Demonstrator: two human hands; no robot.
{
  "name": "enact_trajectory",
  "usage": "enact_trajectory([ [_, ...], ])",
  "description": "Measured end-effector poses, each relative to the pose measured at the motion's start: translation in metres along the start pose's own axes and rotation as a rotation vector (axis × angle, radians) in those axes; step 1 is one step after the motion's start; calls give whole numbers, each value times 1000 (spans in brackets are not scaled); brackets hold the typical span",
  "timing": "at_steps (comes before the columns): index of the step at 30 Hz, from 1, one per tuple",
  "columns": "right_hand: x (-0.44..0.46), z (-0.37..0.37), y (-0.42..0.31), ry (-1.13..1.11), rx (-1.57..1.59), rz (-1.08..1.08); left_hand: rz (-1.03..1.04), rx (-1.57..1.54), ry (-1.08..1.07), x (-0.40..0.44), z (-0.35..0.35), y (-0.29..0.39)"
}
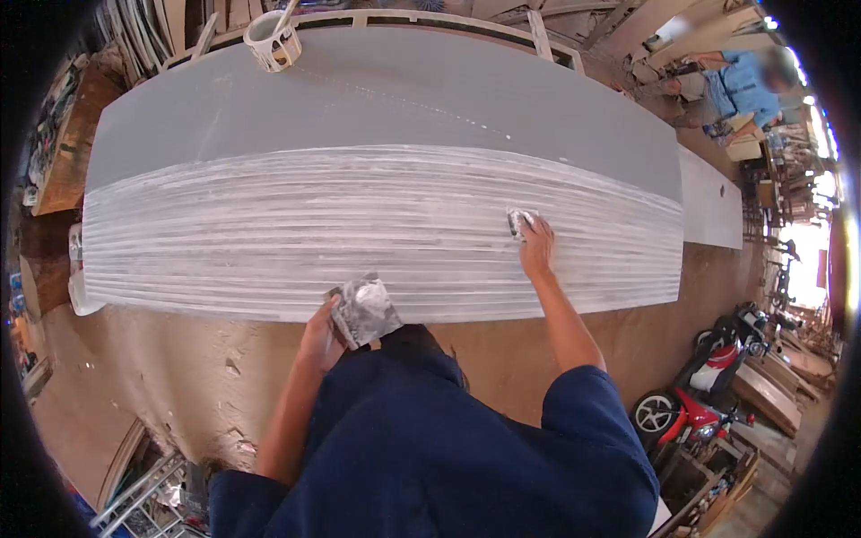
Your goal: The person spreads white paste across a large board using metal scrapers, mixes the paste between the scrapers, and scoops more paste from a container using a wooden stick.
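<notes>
My left hand (318, 337) grips a flat metal plate (369, 311) smeared with white paste, held just off the near edge of a long panel. A small flat scraper (517, 223), coated in the same white, is pinched in my right hand (536, 246) and seems to rest against the panel's surface. The panel (413, 99) is smooth grey across its far part. White streaks (341, 211) run lengthwise in bands over its near part. My right fingers partly cover the scraper.
A white paste-stained bucket (273, 49) stands on the panel's far edge. Another pale board (715, 202) lies beyond the right end. A person (749, 85) in a blue shirt is at the upper right. A red motorbike (691, 412) is parked at lower right; a metal frame (143, 498) stands lower left.
</notes>
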State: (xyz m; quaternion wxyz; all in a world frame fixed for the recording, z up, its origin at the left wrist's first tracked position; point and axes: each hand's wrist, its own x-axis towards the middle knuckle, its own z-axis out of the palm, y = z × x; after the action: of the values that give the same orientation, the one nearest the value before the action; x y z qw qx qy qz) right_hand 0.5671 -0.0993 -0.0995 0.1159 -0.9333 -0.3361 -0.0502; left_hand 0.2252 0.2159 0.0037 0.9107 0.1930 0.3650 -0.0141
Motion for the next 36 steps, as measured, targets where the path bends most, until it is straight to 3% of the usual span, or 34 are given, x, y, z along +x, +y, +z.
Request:
enact_trajectory([
  [4, 1, -51, -38, -159, 108, 96, 35, 21, -37, 9, 18, 10],
  [6, 1, -95, -84, -36, 446, 15, 59, 21, -47, 9, 40, 17],
  [8, 5, -156, -154, -19, 702, 135, 54, 46, -91, 10, 66, 21],
  [10, 1, -185, -196, -61, 771, 110, 267, 89, -172, 13, 96, 22],
  [13, -4, -212, -257, -7, 729, 89, 312, 106, -194, 6, 117, 14],
  [18, -15, -203, -279, 95, 479, -124, 387, 80, -255, 0, 119, -3],
  [21, -40, -183, -279, 122, 453, -173, 405, 174, -149, -9, 101, -18],
  [24, -64, -172, -264, -36, 413, -121, 392, 195, -102, -20, 96, -33],
  [26, -76, -171, -253, -278, 615, -80, 321, 74, -122, -22, 81, -44],
  [28, -87, -158, -210, -225, 630, -57, 357, 168, -26, -21, 74, -48],
  [30, -74, -166, -165, -179, 569, 124, 320, 51, -53, -34, 70, -37],
  [32, -50, -131, -91, 29, 327, 122, 309, 10, -126, -37, 54, -36],
  [34, -20, -132, -56, -12, 238, 256, 307, -23, -192, -40, 38, -40],
  [36, 0, -107, -26, -30, 165, 214, 281, -2, -57, -45, 27, -52],
])
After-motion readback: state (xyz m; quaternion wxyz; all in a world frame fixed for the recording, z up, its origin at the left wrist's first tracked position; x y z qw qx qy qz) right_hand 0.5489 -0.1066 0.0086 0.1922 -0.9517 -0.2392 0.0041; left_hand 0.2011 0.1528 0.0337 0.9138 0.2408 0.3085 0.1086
